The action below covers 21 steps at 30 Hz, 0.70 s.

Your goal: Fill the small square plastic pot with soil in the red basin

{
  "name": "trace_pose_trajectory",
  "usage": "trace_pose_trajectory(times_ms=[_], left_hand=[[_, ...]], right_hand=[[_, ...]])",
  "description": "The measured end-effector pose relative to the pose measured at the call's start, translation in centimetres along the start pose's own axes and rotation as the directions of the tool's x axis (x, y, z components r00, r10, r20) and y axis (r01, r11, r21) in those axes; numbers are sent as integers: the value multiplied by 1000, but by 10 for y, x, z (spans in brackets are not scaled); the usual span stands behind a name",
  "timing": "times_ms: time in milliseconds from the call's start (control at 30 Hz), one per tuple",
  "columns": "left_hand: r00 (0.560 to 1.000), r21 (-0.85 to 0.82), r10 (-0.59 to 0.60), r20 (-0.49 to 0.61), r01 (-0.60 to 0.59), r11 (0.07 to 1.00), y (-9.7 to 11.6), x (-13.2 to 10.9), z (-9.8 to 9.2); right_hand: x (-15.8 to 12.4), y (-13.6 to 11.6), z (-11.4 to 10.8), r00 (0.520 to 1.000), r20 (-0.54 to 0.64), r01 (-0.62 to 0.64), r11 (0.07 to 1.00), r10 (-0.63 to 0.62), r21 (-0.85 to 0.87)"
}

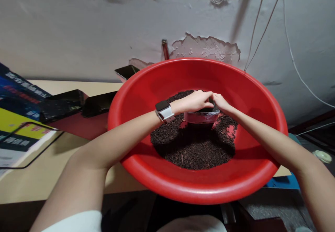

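Note:
A large red plastic basin [146, 85] sits in front of me, its bottom covered with dark loose grains [196, 151]. In the middle of the heap stands a small clear container [200, 117] filled with the same dark grains. My left hand [195, 101], with a white smartwatch [164, 111] on the wrist, rests curled over the container's top. My right hand [221, 102] meets it from the right, fingers closed against the container's rim. The fingertips of both hands are partly hidden.
The basin rests on a beige table [39, 176] against a peeling grey wall [78, 26]. Books and a printed box [18, 120] lie at the left, with dark flat objects [65, 104] behind them. Cables [290, 50] hang down the wall at the right.

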<state>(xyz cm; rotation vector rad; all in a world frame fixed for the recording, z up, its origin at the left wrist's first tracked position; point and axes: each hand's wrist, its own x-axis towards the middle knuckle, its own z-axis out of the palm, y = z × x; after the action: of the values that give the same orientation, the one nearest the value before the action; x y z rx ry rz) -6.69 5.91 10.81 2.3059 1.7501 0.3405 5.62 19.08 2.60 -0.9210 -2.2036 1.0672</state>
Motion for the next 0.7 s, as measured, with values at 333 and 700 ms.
trace_pose_trajectory(times_ms=[333, 700], left_hand=[[987, 144, 94, 129, -112, 983, 1, -3, 9], [992, -85, 34, 122, -24, 996, -6, 4, 1]], right_hand=[[0, -7, 0, 998, -43, -37, 998, 35, -42], [-1, -6, 0, 998, -42, -40, 998, 38, -57]])
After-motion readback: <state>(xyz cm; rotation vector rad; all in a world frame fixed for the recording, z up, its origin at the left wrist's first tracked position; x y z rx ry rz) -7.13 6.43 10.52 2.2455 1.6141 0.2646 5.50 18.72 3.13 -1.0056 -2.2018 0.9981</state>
